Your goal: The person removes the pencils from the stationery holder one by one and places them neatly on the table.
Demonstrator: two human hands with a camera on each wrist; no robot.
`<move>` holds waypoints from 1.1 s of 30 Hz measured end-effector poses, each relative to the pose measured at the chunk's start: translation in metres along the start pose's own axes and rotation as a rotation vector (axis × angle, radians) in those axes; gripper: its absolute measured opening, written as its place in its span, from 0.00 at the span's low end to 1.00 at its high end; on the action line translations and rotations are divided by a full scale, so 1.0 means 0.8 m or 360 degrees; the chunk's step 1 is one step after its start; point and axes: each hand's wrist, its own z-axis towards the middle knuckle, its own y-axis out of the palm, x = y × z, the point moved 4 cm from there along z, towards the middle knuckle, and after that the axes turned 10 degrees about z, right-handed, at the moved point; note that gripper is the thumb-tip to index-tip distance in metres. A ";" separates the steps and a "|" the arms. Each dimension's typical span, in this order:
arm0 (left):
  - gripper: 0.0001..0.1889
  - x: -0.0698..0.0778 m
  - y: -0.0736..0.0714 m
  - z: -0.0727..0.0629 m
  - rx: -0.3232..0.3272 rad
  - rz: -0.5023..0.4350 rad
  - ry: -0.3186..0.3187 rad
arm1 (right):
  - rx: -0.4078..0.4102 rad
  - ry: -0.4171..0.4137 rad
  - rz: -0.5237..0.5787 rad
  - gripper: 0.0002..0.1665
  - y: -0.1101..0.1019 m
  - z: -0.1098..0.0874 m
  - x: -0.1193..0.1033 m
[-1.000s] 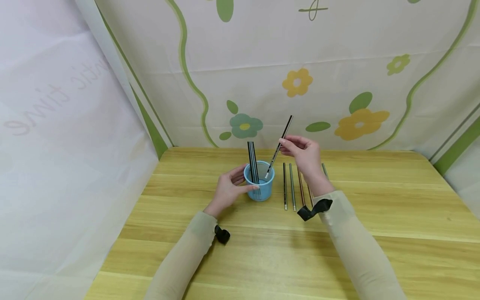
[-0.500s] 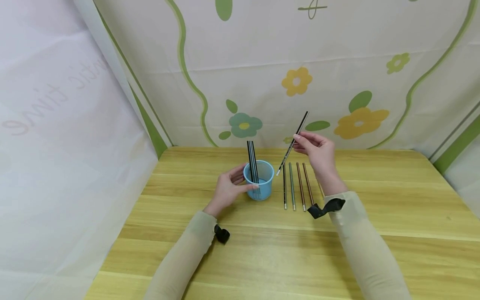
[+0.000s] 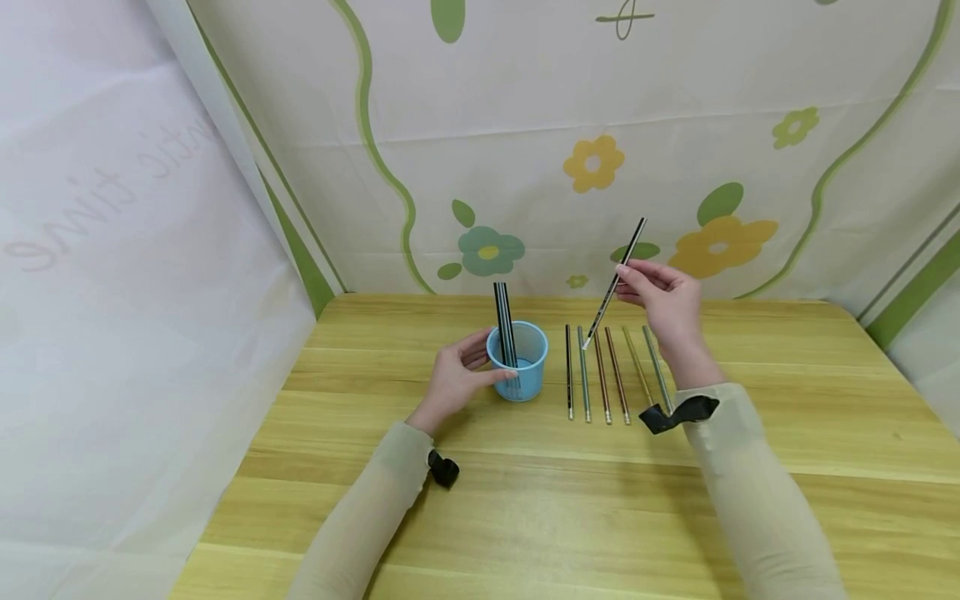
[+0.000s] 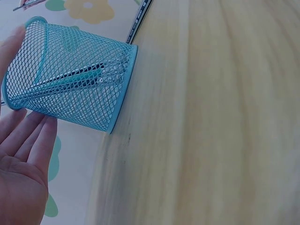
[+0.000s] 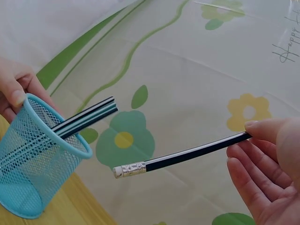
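In the head view my left hand (image 3: 453, 377) holds the blue mesh pencil cup (image 3: 531, 386) upright on the table, thumb near the front and fingers round its left and back. Several black and teal striped pencils (image 3: 505, 321) lean inside it against the left of the rim. Right of the cup, my right hand (image 3: 669, 307) pinches a black striped pencil (image 3: 606, 302) in the air between thumb and fingertips. This pencil slants, its white eraser (image 5: 117, 172) end pointing down toward the cup side. The right wrist view shows that eraser apart from the cup.
Below the right hand several pencils lie in a row on the wooden table (image 3: 525, 508): a black one (image 3: 569, 375), a teal one (image 3: 584, 379), reddish-brown ones, a gold one (image 3: 637, 364) and a grey-green one (image 3: 657, 367). A flower-printed cloth (image 3: 510, 100) stands behind the table.
My right hand has carried the pencil out from over the cup to the right, above the row of pencils. The left hand and cup have stayed in place.
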 end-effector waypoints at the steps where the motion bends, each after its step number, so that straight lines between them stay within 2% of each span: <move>1: 0.42 0.000 0.000 0.000 0.0001 0.0001 0.0000 | 0.0005 0.0001 -0.0016 0.22 -0.003 0.000 -0.001; 11: 0.42 0.002 0.001 -0.001 -0.0004 -0.0005 -0.0021 | 0.0037 0.0067 -0.0051 0.25 -0.035 -0.003 0.002; 21: 0.42 0.000 0.000 0.000 -0.0007 -0.0004 -0.0012 | 0.0084 0.0175 -0.0222 0.29 -0.067 -0.012 0.018; 29: 0.43 0.000 0.000 -0.001 -0.0015 -0.0012 -0.0008 | 0.0109 0.0252 -0.0159 0.23 -0.095 -0.019 0.031; 33: 0.43 -0.001 0.000 0.000 -0.0010 0.0008 0.0012 | 0.0116 0.0280 -0.0167 0.25 -0.110 -0.023 0.035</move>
